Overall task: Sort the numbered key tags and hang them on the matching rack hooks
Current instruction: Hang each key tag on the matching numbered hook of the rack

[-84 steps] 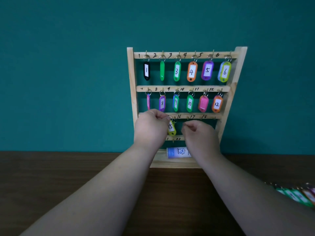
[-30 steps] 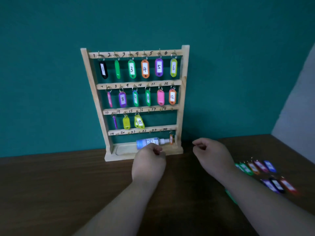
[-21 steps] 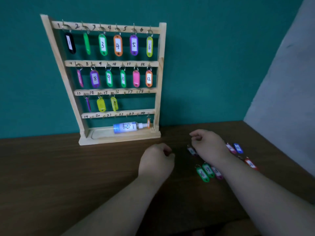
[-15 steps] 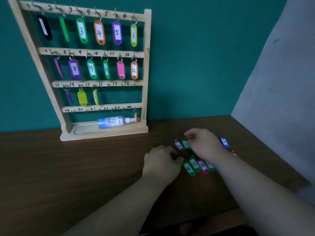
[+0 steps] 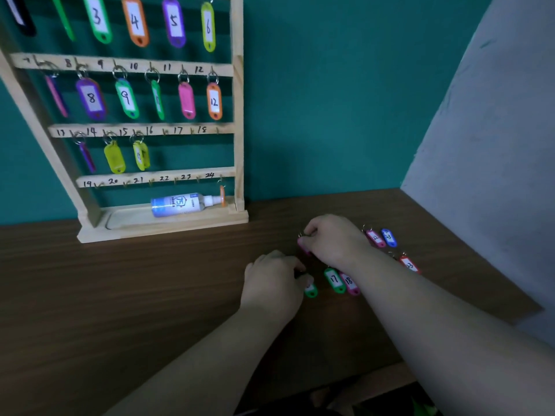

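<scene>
With our right hand (image 5: 333, 241) pinching the pink tag (image 5: 304, 247) right of centre and our left hand (image 5: 271, 283) with its grip at the green tag (image 5: 311, 290) unclear, we should read both numbers before lifting.

Right hand (image 5: 333, 241) pinches a pink tag (image 5: 304, 248) near its ring on the table (image 5: 120, 295). Left hand (image 5: 273, 280) curls over a green tag (image 5: 311, 291), grip unclear. Tag 17 (image 5: 334, 280) and tag 18 (image 5: 350, 284) lie side by side just beside it. The rack (image 5: 238, 115) stands behind.
</scene>
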